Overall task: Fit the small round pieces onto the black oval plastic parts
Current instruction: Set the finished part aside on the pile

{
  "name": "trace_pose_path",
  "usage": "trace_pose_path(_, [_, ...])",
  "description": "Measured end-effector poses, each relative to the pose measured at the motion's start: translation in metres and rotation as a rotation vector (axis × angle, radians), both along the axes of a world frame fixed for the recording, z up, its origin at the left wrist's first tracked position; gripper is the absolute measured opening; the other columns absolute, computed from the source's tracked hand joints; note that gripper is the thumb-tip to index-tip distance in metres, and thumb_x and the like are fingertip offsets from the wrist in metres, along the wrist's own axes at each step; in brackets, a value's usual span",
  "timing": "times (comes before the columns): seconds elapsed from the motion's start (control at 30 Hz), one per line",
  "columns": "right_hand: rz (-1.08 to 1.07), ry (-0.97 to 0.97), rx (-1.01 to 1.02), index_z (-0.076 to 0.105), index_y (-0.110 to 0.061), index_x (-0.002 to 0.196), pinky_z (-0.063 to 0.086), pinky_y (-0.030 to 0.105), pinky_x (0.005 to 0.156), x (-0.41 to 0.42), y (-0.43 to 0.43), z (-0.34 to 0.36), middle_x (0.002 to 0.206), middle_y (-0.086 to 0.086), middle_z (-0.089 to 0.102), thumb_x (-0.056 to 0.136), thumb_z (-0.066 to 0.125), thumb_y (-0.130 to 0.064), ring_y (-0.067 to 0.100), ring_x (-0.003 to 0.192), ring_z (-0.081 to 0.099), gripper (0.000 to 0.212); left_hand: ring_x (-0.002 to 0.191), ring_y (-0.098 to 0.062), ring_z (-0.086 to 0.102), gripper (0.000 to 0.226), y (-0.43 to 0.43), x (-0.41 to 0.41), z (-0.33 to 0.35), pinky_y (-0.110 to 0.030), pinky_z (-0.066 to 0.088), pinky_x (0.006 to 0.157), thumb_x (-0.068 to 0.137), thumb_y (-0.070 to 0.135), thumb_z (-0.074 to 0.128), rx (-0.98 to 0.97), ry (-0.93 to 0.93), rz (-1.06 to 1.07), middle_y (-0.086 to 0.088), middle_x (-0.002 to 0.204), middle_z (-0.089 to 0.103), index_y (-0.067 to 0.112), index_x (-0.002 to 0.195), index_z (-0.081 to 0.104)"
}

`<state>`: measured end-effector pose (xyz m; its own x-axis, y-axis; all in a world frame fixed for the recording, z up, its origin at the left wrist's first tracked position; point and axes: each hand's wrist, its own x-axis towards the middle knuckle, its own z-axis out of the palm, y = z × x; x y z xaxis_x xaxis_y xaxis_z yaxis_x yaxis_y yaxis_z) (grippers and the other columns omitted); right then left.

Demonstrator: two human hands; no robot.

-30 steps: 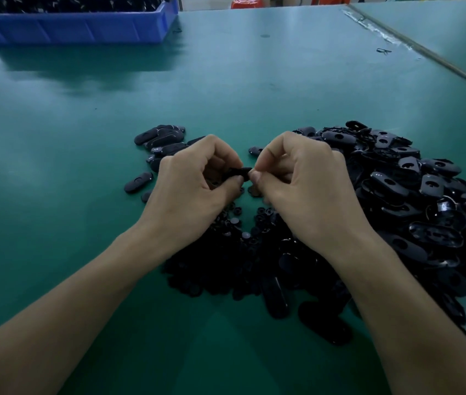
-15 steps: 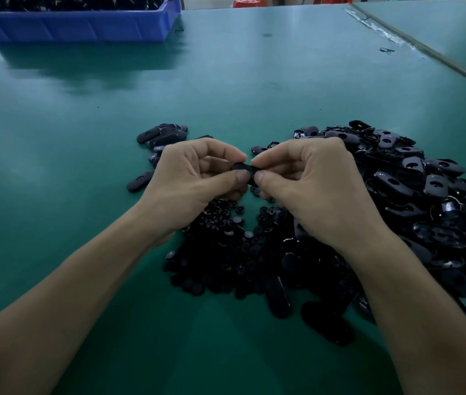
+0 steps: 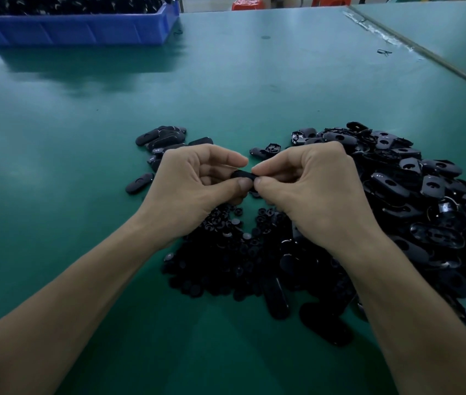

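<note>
Now oval part [image 3: 243,175] pinched between left hand [image 3: 194,189], right hand [image 3: 311,192].

A green table [image 3: 226,89] in dim light carries a blue bin [image 3: 78,32] at its far left corner.

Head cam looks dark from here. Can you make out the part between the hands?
Head view: dim light; the black oval part pinched between left hand and right hand shows only as a dark shape; the small round pieces below merge into shadow, while glints pick out the pile of oval parts at right.
</note>
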<state>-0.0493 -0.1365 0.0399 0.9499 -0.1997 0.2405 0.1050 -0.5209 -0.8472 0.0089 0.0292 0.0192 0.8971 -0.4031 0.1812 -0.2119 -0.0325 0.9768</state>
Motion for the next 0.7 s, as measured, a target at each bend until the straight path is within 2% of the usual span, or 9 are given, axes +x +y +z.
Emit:
trace_pose_path(0.07, [0.008, 0.006, 0.002, 0.080, -0.021, 0.088, 0.056, 0.016, 0.066, 0.001, 0.000, -0.001, 0.069, -0.012, 0.072, 0.082, 0.077, -0.012, -0.003, 0.065, 0.068, 0.011, 0.070, -0.020, 0.073, 0.026, 0.001, 0.001, 0.000, -0.028, 0.061, 0.070, 0.068, 0.016, 0.081, 0.020, -0.029, 0.026, -0.010, 0.078, 0.076, 0.014, 0.091, 0.071])
trace_pose_path(0.17, [0.018, 0.005, -0.012, 0.080, -0.022, 0.091, 0.059, 0.020, 0.070, 0.001, 0.001, -0.001, 0.072, -0.012, 0.073, 0.084, 0.076, -0.010, -0.002, 0.067, 0.069, 0.014, 0.068, -0.022, 0.072, 0.022, 0.001, 0.002, 0.000, -0.027, 0.061, 0.067, 0.074, 0.002, 0.082, 0.048, -0.091, 0.048, -0.010, 0.076, 0.075, 0.017, 0.085, 0.071])
trace_pose_path(0.23, [0.026, 0.006, -0.010, 0.080, -0.022, 0.094, 0.061, 0.026, 0.073, 0.001, 0.002, -0.001, 0.075, -0.011, 0.074, 0.086, 0.072, -0.007, 0.000, 0.069, 0.070, 0.018, 0.064, -0.016, 0.071, 0.022, 0.002, 0.003, 0.001, -0.023, 0.058, 0.063, 0.075, -0.002, 0.081, 0.054, -0.119, 0.050, -0.006, 0.072, 0.075, 0.017, 0.083, 0.072])
trace_pose_path(0.33, [0.010, -0.014, -0.009, 0.078, -0.021, 0.101, 0.061, 0.030, 0.070, 0.000, 0.004, 0.000, 0.079, -0.009, 0.075, 0.091, 0.065, -0.005, 0.005, 0.068, 0.071, 0.023, 0.061, -0.010, 0.069, 0.023, 0.005, 0.008, 0.003, -0.019, 0.057, 0.062, 0.078, -0.004, 0.079, 0.048, -0.151, 0.126, 0.000, 0.069, 0.074, 0.017, 0.083, 0.071])
trace_pose_path(0.4, [-0.011, -0.039, -0.048, 0.078, -0.020, 0.100, 0.060, 0.028, 0.064, -0.002, 0.002, 0.001, 0.076, -0.009, 0.073, 0.092, 0.066, -0.007, 0.006, 0.065, 0.070, 0.019, 0.063, -0.013, 0.070, 0.022, 0.009, 0.013, 0.003, -0.024, 0.059, 0.063, 0.080, -0.002, 0.078, 0.033, -0.136, 0.237, 0.001, 0.071, 0.074, 0.018, 0.085, 0.072])
trace_pose_path(0.5, [0.016, -0.015, -0.171, 0.078, -0.020, 0.090, 0.054, 0.014, 0.066, -0.004, -0.001, 0.004, 0.069, -0.011, 0.070, 0.088, 0.070, -0.010, 0.001, 0.067, 0.067, 0.013, 0.064, -0.009, 0.071, 0.016, 0.020, 0.025, 0.003, -0.016, 0.052, 0.052, 0.084, 0.005, 0.076, 0.093, -0.134, 0.420, 0.006, 0.075, 0.073, 0.016, 0.095, 0.074])
trace_pose_path(0.53, [0.033, 0.005, -0.208, 0.078, -0.021, 0.088, 0.053, 0.013, 0.067, -0.005, -0.001, 0.004, 0.069, -0.013, 0.069, 0.088, 0.071, -0.013, 0.001, 0.070, 0.065, 0.011, 0.065, -0.007, 0.071, 0.016, 0.025, 0.029, 0.002, -0.015, 0.052, 0.051, 0.085, 0.008, 0.076, 0.123, -0.140, 0.461, 0.007, 0.076, 0.072, 0.016, 0.099, 0.074])
trace_pose_path(0.63, [0.080, 0.049, -0.277, 0.076, -0.023, 0.089, 0.055, 0.020, 0.071, -0.006, 0.000, 0.003, 0.068, -0.014, 0.066, 0.089, 0.073, -0.019, 0.001, 0.080, 0.062, 0.006, 0.069, -0.008, 0.071, 0.016, 0.032, 0.037, -0.003, -0.023, 0.057, 0.063, 0.085, 0.015, 0.077, 0.215, -0.193, 0.520, 0.008, 0.081, 0.072, 0.024, 0.097, 0.073])
trace_pose_path(0.7, [0.089, 0.067, -0.303, 0.076, -0.025, 0.086, 0.055, 0.017, 0.069, -0.007, 0.000, 0.003, 0.068, -0.014, 0.065, 0.090, 0.072, -0.021, 0.000, 0.083, 0.060, 0.007, 0.068, 0.001, 0.067, 0.016, 0.034, 0.039, -0.009, -0.016, 0.054, 0.070, 0.083, 0.018, 0.079, 0.297, -0.249, 0.528, 0.011, 0.081, 0.071, 0.026, 0.096, 0.072])
